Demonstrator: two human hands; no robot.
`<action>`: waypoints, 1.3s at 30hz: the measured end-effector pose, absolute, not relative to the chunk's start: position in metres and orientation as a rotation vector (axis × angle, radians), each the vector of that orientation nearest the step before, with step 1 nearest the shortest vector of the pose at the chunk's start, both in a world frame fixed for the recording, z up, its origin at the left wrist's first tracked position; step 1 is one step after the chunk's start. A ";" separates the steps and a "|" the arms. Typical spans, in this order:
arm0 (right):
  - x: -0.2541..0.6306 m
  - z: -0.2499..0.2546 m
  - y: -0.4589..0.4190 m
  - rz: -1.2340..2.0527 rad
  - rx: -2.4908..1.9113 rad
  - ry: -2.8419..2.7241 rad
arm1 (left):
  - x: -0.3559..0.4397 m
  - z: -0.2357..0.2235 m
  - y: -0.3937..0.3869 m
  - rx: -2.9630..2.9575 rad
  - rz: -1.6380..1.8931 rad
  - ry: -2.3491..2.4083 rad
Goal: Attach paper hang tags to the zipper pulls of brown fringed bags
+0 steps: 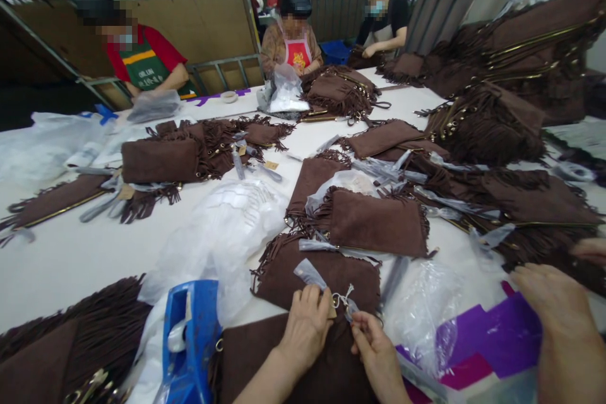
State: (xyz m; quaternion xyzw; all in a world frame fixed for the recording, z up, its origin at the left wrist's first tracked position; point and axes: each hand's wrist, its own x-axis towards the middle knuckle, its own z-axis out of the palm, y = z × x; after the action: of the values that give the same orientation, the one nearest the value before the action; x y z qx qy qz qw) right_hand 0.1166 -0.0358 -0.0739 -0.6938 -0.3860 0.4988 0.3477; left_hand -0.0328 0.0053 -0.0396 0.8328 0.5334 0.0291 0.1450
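Observation:
A brown suede pouch [265,360] lies flat in front of me, with both my hands over it. My left hand [307,319] is closed, its fingertips on a small tan hang tag [332,308] that is partly hidden. A grey plastic-wrapped strap [310,273] sticks out beyond these fingers. White string [347,295] loops between my hands. My right hand [376,347] pinches a small plastic-wrapped end [351,310] near the string. Just beyond lies another brown fringed pouch [284,271].
A blue tape dispenser [189,334] stands at left beside clear plastic bags [222,221]. Purple sheets [492,334] and another person's hand [552,297] are at right. Stacked fringed pouches [487,120] fill the right side. Several people work across the white table [61,265].

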 end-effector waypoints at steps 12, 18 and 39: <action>0.112 -0.102 -0.054 0.992 -1.827 -1.575 | -0.061 -0.042 0.035 2.926 0.254 1.326; 0.106 -0.096 -0.051 0.991 -1.851 -1.567 | -0.056 -0.021 0.034 3.014 0.342 1.236; 0.114 -0.109 -0.053 1.122 -1.884 -1.461 | -0.110 -0.037 -0.007 1.857 -0.274 1.693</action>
State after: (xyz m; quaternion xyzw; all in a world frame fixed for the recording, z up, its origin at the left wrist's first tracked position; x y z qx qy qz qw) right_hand 0.1135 -0.0531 -0.1087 -0.6923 -0.5369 0.4121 0.2504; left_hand -0.1101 -0.0074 -0.0366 0.7002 0.6386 -0.1033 0.3021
